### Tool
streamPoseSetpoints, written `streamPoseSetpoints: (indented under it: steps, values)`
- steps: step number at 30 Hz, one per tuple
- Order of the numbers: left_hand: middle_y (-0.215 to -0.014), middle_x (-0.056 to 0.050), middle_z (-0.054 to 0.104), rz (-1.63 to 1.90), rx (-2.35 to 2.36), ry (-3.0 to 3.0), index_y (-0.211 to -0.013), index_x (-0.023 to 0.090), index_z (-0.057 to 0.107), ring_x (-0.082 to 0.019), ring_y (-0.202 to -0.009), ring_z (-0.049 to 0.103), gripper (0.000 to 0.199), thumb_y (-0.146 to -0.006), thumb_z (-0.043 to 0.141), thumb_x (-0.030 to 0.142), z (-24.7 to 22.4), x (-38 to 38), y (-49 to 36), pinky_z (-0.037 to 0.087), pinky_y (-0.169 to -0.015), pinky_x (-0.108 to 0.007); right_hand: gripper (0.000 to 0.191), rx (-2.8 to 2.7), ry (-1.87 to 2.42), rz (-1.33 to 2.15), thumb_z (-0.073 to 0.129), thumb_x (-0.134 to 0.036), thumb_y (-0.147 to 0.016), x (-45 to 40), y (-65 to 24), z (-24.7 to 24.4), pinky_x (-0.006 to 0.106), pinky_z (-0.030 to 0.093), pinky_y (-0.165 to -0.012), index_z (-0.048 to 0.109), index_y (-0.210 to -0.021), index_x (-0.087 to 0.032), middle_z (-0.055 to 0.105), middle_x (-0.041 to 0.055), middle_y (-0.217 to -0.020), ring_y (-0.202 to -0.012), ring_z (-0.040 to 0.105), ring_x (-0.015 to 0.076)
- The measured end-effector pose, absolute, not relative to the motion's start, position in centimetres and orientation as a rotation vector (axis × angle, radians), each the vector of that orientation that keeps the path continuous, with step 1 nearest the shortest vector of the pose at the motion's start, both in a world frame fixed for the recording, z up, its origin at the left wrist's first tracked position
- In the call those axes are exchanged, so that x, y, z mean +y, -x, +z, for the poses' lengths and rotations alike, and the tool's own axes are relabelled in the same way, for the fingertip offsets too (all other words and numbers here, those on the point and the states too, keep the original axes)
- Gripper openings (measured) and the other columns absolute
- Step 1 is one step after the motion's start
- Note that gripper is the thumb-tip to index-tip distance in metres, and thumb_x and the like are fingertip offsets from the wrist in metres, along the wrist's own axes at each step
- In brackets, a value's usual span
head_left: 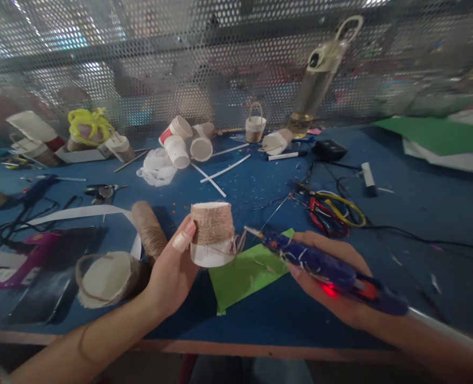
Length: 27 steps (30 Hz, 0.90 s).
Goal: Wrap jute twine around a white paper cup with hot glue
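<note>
**Twine-wrapped cup (pixel 213 226) up in left hand (pixel 176 277), glue gun (pixel 320 262) in right hand (pixel 340 309)**

Head view: cup's held above the desk (pixel 284 328), around mid-width, toward the front edge. Both hands grasping. Cup looks light, stiffish, crushable; I'd grip the wrapped side softly, clear of the loose twine by the nozzle. Green sheet (pixel 240 285) lies below. Twine spool (pixel 150 232) and another cup (pixel 106 280) crowd the left hand; red-handled tool (pixel 318 216) and cords sit beyond the right. Nozzle's probably hot.

No text, label, brand, number or sign can be read on anything here.
</note>
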<state>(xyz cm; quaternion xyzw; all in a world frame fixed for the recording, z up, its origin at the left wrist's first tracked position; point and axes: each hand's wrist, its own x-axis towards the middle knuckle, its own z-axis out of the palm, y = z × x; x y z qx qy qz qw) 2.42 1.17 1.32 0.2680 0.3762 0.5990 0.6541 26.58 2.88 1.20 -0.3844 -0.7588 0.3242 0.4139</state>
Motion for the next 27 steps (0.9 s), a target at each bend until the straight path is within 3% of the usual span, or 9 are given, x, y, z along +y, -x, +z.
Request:
streamPoseSetpoints:
  steps: [8,13,27]
  values:
    - [-0.116,-0.003,0.072,1.275,0.878,-0.641,-0.122,0.025,0.068,-0.022,-0.112,0.064,0.033,-0.094,0.058,0.040,0.7,0.7,-2.6,0.048,-0.097,-0.033,0.020,-1.690,0.907,0.930,0.074,-0.021,-0.081,3.2,-25.5,1.3,0.028,0.053,-0.062,0.055,-0.084,-0.028,0.061,-0.0036,-0.077,-0.066,0.063,0.0150]
    - [-0.121,-0.006,0.071,1.234,0.903,-0.655,-0.126,0.024,0.066,-0.024,-0.117,0.062,0.037,-0.094,0.059,0.041,0.7,0.7,-3.1,0.046,-0.100,-0.035,0.032,-1.700,0.805,0.919,0.078,-0.018,-0.078,3.0,-24.9,0.1,0.031,0.056,-0.069,0.057,-0.097,-0.032,0.068,-0.0030,-0.090,-0.078,0.068,0.0180]
    - [-0.125,-0.006,0.070,1.173,0.848,-0.701,-0.121,0.025,0.068,-0.026,-0.120,0.060,0.034,-0.092,0.062,0.042,1.0,0.6,-4.0,0.044,-0.102,-0.037,0.035,-1.819,0.606,0.816,0.079,-0.006,-0.072,3.8,-24.4,-0.1,0.028,0.052,-0.069,0.051,-0.080,-0.025,0.065,-0.0040,-0.085,-0.076,0.067,0.0146]
